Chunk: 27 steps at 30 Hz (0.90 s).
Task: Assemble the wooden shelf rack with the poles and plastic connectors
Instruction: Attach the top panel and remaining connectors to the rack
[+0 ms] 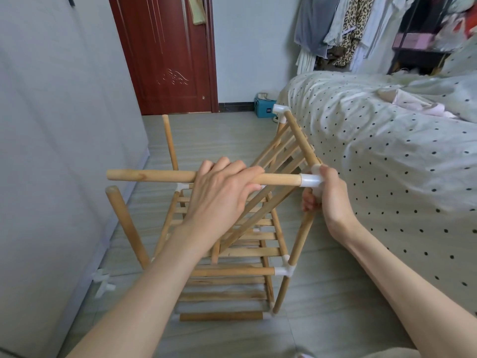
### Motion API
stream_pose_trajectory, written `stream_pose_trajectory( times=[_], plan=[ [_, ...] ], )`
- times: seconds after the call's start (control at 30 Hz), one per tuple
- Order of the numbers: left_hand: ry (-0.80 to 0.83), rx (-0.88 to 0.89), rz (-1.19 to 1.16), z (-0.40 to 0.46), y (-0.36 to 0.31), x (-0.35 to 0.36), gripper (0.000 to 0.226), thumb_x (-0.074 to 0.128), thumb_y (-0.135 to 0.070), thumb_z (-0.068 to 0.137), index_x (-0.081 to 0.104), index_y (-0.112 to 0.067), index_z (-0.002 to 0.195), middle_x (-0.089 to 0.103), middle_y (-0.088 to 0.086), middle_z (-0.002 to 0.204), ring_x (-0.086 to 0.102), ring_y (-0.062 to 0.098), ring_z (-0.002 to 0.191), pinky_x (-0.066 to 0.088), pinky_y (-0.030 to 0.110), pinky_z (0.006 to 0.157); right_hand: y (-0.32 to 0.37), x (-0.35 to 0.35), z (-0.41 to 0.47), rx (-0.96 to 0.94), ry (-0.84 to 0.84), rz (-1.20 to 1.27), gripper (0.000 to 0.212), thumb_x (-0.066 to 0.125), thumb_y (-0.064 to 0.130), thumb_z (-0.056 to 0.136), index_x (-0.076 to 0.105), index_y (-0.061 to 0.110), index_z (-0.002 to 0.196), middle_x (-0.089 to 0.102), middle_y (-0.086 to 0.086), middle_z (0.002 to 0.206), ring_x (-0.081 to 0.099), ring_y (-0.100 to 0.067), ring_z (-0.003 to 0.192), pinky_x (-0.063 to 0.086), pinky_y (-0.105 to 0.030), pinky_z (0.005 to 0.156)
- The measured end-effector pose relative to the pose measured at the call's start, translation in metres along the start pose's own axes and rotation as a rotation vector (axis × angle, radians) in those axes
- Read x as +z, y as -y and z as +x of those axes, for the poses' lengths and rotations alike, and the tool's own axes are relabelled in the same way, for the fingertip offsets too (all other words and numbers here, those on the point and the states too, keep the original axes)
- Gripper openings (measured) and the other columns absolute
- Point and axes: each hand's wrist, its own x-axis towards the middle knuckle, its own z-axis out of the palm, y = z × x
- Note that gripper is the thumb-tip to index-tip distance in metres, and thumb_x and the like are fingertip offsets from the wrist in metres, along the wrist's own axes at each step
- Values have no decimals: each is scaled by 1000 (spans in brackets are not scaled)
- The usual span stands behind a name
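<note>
A partly built wooden shelf rack [240, 257] stands on the floor in front of me, with slatted shelves and white plastic connectors at its corners. My left hand [222, 192] grips a horizontal wooden pole [149, 175] near its middle. The pole's right end sits in a white plastic connector [311, 180] at the rack's upper near corner. My right hand [329, 195] curls around that connector and the upright pole [300, 236] below it. A slatted shelf panel [286, 153] tilts up from this connector toward another white connector [280, 109] at the far end.
A loose white connector [103, 281] lies on the floor at the left, by a leaning pole [126, 226]. A pale cabinet wall [64, 151] runs along the left, a dotted bedspread [387, 156] along the right. A red-brown door [167, 55] and a blue box [264, 107] are beyond.
</note>
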Motion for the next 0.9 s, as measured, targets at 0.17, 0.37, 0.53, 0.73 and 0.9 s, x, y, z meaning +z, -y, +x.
stream_pose_trajectory(
  times=[0.17,0.37,0.53,0.73,0.9],
  plan=[
    [20,-27,-42,7,3,3,19,58,-31,88,63,-20,101,67,-6,88,42,10,77,22,27,69,-7,0,-4,-55,-105,-75,54,21,47,98,53,4,96,53,-8,66,51,-12,53,40,-11,46],
    [62,21,60,8,0,5,24,48,-28,91,66,-18,103,64,-3,82,52,19,74,29,31,67,-7,9,-8,-56,-226,-38,32,23,34,101,43,18,82,44,-6,77,41,-11,61,35,-6,46],
    [154,-38,41,17,-2,8,20,47,-33,95,62,-28,108,59,-12,86,46,10,74,24,28,68,-2,7,-10,-68,-214,-44,28,25,29,100,37,16,78,39,-3,70,37,-10,56,33,-8,45],
    [275,-86,0,22,3,7,20,43,-38,96,59,-35,109,55,-14,85,47,10,74,21,21,55,0,8,-9,-42,-196,-10,26,28,26,100,36,16,77,38,-1,67,37,-11,56,34,-9,45],
    [244,23,96,17,4,4,34,30,-49,94,52,-33,114,57,-16,95,55,8,84,29,25,69,1,2,-9,-7,-131,26,22,33,28,98,45,15,86,49,-3,66,46,-12,57,40,-11,46]
  ],
)
